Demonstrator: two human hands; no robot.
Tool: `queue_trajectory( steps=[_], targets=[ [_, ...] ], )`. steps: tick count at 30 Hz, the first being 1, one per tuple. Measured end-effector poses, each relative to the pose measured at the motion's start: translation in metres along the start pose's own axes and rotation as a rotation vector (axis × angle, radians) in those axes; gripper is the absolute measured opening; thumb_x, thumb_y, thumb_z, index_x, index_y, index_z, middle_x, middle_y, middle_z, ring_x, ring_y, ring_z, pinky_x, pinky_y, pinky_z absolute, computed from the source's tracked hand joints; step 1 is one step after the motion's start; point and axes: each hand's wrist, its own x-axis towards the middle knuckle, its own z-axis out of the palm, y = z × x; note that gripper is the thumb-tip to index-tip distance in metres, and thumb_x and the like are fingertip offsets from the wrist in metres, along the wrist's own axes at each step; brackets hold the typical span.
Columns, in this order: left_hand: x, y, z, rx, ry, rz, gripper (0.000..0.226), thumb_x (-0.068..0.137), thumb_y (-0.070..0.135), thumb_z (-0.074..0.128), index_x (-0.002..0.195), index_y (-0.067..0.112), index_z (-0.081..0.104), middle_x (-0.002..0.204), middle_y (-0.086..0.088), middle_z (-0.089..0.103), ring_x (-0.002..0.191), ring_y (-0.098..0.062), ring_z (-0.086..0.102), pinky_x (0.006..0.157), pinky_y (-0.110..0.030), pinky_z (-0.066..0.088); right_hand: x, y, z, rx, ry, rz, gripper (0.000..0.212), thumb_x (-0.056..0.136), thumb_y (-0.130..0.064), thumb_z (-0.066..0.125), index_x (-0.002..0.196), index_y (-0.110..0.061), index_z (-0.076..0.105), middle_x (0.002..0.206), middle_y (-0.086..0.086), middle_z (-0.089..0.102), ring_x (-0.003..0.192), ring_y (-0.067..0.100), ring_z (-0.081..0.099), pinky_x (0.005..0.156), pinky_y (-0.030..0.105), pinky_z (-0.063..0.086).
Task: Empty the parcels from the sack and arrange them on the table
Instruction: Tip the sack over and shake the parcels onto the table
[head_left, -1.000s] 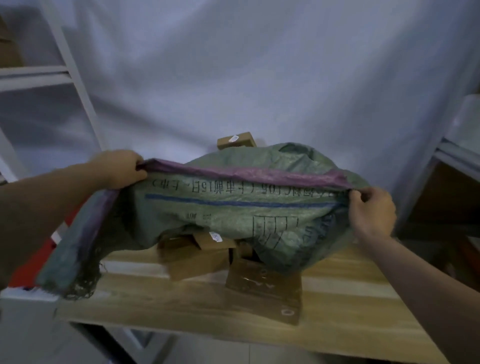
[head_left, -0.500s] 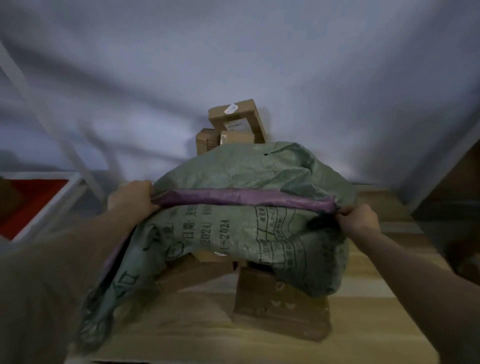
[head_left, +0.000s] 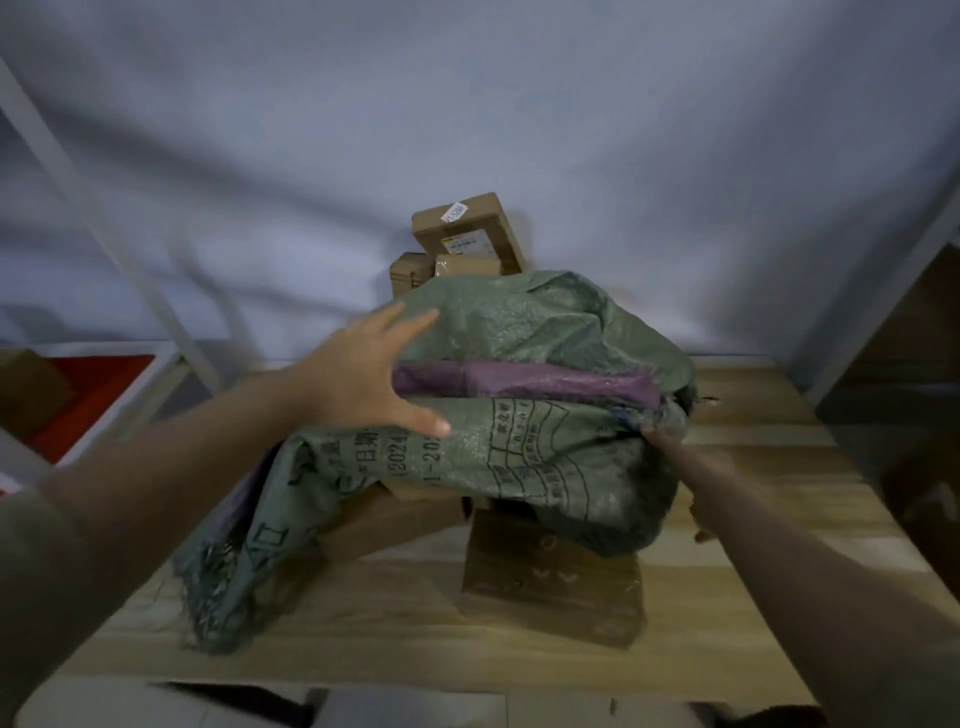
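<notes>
A green woven sack (head_left: 524, 332) with a purple band and black print lies draped over a heap of brown cardboard parcels on the wooden table (head_left: 769, 525). My left hand (head_left: 363, 379) hovers with fingers spread over the sack's left top, at the purple band. My right hand (head_left: 670, 434) grips the sack's frayed right edge; only part of the hand shows. One flat taped parcel (head_left: 550, 577) sticks out from under the sack in front. Several more parcels (head_left: 467, 234) are stacked behind the sack against the sheet.
A white cloth sheet (head_left: 467, 104) hangs behind the table. White shelf posts (head_left: 104, 208) and a red item (head_left: 83, 400) stand to the left; a shelf frame (head_left: 883, 291) is on the right. The table's near edge (head_left: 415, 670) runs below the sack.
My left hand has let go of the sack's rim and opened, fingers spread above it. The sack has settled lower over the parcels. My right hand still holds the right edge.
</notes>
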Motion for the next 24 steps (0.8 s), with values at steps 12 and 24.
queue_trajectory(
  steps=[12, 24],
  targets=[
    [0.005, 0.056, 0.102, 0.392, 0.155, -0.137, 0.084, 0.090, 0.068, 0.041, 0.157, 0.031, 0.005, 0.164, -0.002, 0.019, 0.149, -0.025, 0.019, 0.121, -0.052, 0.005, -0.055, -0.058, -0.016, 0.337, 0.266, -0.613, 0.014, 0.093, -0.015, 0.064, 0.088, -0.003, 0.066, 0.089, 0.014, 0.068, 0.089, 0.024, 0.064, 0.093, 0.042, 0.054],
    [-0.061, 0.056, 0.150, -0.066, 0.717, -0.112, 0.051, 0.091, 0.055, 0.047, 0.122, 0.018, 0.061, 0.119, -0.003, 0.062, 0.115, -0.025, 0.055, 0.106, -0.039, 0.036, -0.165, -0.152, 0.102, -0.477, 0.101, -1.764, 0.020, 0.096, -0.016, 0.051, 0.107, -0.018, 0.068, 0.141, 0.004, 0.052, 0.138, 0.034, 0.039, 0.109, 0.061, 0.032]
  ],
)
